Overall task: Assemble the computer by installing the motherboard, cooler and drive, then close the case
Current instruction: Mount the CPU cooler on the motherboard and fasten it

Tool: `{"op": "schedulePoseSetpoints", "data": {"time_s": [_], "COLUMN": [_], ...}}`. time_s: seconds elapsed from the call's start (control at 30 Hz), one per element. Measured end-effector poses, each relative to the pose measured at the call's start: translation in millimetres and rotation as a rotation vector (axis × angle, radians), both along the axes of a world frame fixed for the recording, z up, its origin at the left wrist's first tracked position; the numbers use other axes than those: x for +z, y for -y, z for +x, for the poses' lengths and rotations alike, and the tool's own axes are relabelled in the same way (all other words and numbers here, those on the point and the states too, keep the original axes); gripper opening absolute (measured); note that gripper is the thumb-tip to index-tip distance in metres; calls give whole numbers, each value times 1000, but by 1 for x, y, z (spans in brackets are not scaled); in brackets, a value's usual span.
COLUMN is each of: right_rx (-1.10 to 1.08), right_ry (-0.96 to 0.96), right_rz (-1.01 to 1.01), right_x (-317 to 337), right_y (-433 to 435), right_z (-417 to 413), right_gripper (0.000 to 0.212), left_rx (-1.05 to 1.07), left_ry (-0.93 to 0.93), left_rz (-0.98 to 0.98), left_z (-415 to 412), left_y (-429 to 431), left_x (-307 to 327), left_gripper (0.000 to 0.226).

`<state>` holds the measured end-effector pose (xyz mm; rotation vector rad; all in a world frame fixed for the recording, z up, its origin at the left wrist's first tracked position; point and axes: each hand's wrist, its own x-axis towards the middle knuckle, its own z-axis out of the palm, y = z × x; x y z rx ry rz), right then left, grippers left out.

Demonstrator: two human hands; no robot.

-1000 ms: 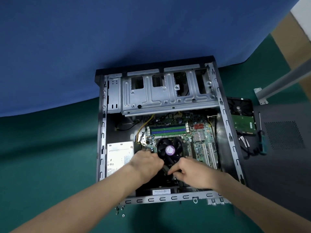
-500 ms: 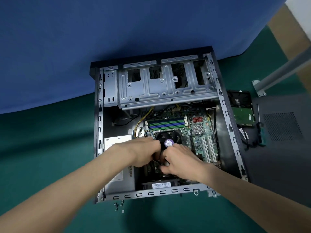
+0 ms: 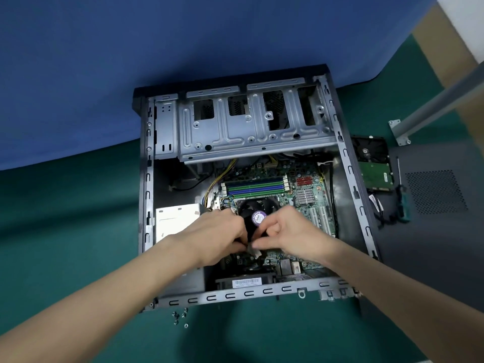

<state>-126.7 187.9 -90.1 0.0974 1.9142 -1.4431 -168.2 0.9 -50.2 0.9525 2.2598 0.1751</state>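
The open computer case [image 3: 146, 205] lies flat on the green mat. Inside it sits the green motherboard [image 3: 309, 184], with the black cooler fan [image 3: 251, 208] and its purple label on top. Both hands meet at the fan's near edge. My left hand [image 3: 220, 234] and my right hand [image 3: 290, 231] pinch a small white connector [image 3: 255, 251] on a dark cable between their fingertips. The fan's near half is hidden under the hands. The hard drive [image 3: 374, 166] lies outside the case, to its right.
A grey drive cage [image 3: 251, 127] spans the far end of the case, and the power supply [image 3: 175, 221] sits at its left. The dark side panel [image 3: 434, 192] and a green-handled screwdriver [image 3: 402, 197] lie at the right. Several loose screws [image 3: 180, 317] rest by the near edge.
Both hands have moved away from me onto the fan's near edge and closed together. The white connector now shows between their fingertips.
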Motion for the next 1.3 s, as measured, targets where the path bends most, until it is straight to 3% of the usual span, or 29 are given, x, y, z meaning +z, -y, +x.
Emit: {"op": "schedulePoseSetpoints", "data": {"time_s": [0.1,0.2,0.33,0.47,0.83,1.3], "right_rx": [-34,182,261,287,285,224], "right_ry": [-188,-343,-458,-428,-377,-352], "right_rz": [165,424,516,534,521,482], "right_x": [-1,2,2,0,3,-3], "right_y": [-1,2,7,8,7,3], "right_z": [-7,-12,-15,-17,-26,-26], "right_gripper": [37,70,81,99,97,98], "left_rx": [-157,-227,-255,-246,-78,-63], "left_ry": [-142,-208,-152,-56,34,112], "left_rz": [-103,-158,-236,-281,-327,-306], "left_z": [10,13,13,16,18,15], "left_y": [-1,-7,-14,-22,-34,-33], "left_x": [-1,0,0,-2,-18,-16], "left_gripper": [11,16,21,18,24,25]}}
